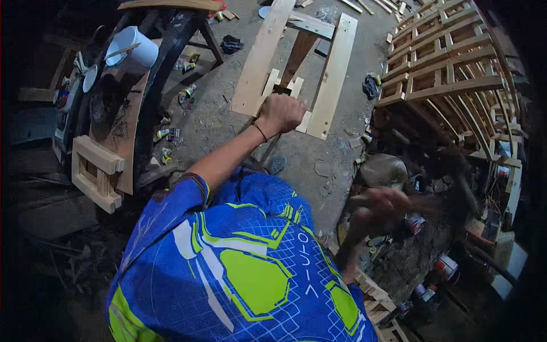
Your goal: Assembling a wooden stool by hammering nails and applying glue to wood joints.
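I had the left hand point(282, 114) curled into a fist at the near end of the wooden frame point(335, 77), its fingers together; what they gripped, if anything, was hidden from me. The frame lay ahead of the body, above the floor point(327, 171), its two pale planks on either side of a dark board point(299, 54), with short blocks point(297, 86) just beyond the knuckles. The right hand point(384, 200) was a blur, low and well apart from the wood, and I could not tell whether it was open or holding something.

Steadying that near end looked like the step in hand. Doing it well, I judged, called for firm, even pressure, a straight wrist, fingertips clear of the gaps between the pieces, and an eye on whether the blocks sat square.
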Tool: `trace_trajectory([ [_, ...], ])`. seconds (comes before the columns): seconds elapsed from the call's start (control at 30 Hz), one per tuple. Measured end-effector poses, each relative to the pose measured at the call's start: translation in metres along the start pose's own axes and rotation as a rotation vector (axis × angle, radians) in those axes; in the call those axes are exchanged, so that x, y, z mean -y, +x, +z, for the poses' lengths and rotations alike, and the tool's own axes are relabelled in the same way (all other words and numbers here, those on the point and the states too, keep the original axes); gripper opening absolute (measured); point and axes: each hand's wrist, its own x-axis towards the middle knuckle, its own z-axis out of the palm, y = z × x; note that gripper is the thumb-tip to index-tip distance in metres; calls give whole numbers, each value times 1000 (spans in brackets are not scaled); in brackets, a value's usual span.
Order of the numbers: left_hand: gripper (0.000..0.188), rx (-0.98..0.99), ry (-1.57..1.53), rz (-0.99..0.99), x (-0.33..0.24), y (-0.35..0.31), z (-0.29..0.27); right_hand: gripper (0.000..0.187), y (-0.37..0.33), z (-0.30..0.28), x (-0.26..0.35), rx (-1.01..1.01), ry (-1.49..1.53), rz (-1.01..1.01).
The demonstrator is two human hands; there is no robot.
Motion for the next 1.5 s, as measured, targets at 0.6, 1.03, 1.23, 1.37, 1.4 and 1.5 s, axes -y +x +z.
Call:
trace_trajectory([
  [0.6,51,331,-940,-266,-69,-100,27,28,-119,3,-142,428,-133,506],
  [1.03,74,119,-1114,-40,-56,-32,148,44,-265,-24,-271,625,-239,607],
  [1.23,72,274,-1003,-232,-74,-25,139,45,-239,2,-239,712,-232,677],
  [1.37,73,442,-1032,-274,-78,-15,101,46,-235,20,-221,724,-214,695],
  [1.4,73,476,-1044,-287,-82,-12,94,46,-235,26,-218,723,-211,698],
  [1.5,73,649,-1104,-406,-93,-18,82,47,-234,38,-210,724,-203,719],
])
